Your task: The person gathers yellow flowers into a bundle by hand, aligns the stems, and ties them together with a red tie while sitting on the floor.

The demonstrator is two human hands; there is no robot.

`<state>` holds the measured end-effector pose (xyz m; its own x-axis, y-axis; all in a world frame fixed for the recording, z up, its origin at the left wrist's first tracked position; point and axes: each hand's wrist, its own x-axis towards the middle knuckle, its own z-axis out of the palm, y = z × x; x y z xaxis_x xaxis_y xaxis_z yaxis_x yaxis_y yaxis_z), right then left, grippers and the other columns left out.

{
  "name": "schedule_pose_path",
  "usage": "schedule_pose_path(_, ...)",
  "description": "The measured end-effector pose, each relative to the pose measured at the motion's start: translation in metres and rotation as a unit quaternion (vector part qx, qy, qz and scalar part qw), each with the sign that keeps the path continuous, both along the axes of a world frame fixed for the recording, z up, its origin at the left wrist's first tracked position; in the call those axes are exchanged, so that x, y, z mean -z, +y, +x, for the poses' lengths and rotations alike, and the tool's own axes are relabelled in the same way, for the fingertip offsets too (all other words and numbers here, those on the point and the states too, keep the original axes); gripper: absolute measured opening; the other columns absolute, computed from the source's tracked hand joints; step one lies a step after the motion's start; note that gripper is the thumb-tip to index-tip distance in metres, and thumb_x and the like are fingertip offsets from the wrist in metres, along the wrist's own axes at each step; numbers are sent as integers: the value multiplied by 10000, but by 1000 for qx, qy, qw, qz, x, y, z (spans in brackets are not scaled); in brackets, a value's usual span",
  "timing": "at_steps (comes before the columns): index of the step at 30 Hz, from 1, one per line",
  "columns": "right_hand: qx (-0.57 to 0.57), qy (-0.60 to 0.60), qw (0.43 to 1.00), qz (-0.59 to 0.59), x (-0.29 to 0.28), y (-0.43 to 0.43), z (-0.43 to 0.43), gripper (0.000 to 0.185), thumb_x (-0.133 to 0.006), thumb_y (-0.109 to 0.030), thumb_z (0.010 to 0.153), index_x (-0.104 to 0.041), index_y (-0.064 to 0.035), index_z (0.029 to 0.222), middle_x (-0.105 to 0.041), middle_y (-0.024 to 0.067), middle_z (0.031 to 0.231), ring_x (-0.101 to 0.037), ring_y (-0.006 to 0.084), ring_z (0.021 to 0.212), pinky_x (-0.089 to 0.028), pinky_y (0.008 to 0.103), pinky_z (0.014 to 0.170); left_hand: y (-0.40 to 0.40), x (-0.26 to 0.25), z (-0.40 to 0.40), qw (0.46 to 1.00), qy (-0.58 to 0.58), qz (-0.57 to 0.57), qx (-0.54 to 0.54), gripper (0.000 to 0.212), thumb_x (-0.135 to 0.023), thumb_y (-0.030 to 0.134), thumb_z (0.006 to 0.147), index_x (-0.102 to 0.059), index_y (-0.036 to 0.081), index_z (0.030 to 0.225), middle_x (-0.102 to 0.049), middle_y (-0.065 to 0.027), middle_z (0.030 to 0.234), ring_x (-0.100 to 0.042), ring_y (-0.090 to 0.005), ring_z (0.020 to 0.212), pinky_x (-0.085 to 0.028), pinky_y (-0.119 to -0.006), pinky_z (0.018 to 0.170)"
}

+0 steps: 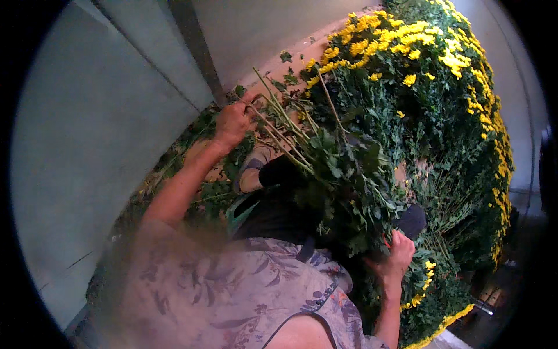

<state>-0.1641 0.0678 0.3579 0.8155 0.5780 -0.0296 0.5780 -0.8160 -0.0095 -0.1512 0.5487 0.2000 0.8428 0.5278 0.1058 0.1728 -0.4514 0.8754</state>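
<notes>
A bundle of leafy green flower stems (348, 174) lies across the lap, its bare cut ends pointing up and to the left. At those ends, my left hand (235, 120) has its fingertips closed on a thin stem (272, 128). My right hand (394, 255) is closed at the bundle's lower right end, beside a small red item (386, 241) that is mostly hidden; what exactly it grips cannot be told. Yellow chrysanthemums (409, 80) are heaped in a tall leafy pile in front and to the right.
Loose leaves and stem scraps (218, 192) cover the floor at the left, around a shoe (255, 163). A pale wall or panel (109, 109) stands along the left. More yellow blooms (444, 325) edge the pile at the lower right.
</notes>
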Motion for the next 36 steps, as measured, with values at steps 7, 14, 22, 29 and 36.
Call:
schedule_pose_path(7,4,-5,999,-33,-5,2,-1,1025,-905,-294,399,-430,-75,1281,-515,136,1169,-480,346,1082,-349,487,954,4,24,8,981,85,172,28,242,-494,187,876,-640,147,1065,-620,-182,697,-610,-367,676,-457,-466,612)
schedule_pose_path(14,44,-34,998,20,10,-17,-2,1016,-899,-200,388,-424,-72,1278,-519,141,1158,-484,348,1071,-361,479,943,-85,90,-14,993,-62,75,66,208,-481,174,852,-634,41,803,-582,-140,691,-581,-322,655,-453,-440,577)
schedule_pose_path(22,-4,-20,1000,-13,8,25,0,1017,-880,-182,390,-420,-80,1291,-509,120,1171,-482,310,1113,-351,474,953,-3,54,47,872,-37,-440,-211,256,-425,175,886,-624,18,927,-581,-54,713,-530,-185,544,-445,-329,469)
schedule_pose_path(29,5,-69,997,-20,13,-8,10,614,-679,-127,648,-483,-93,1229,-532,83,1093,-519,259,1066,-360,434,956,-31,134,85,949,-9,-304,-85,246,-449,140,900,-617,-5,1005,-600,-99,900,-564,-207,737,-483,-340,608)
schedule_pose_path(36,49,-103,993,27,10,6,-5,470,-618,-112,727,-488,-81,1177,-538,80,1054,-528,248,1041,-365,432,949,19,194,16,982,65,-132,118,238,-489,106,912,-610,-22,1073,-613,-141,1110,-599,-231,967,-509,-341,766)
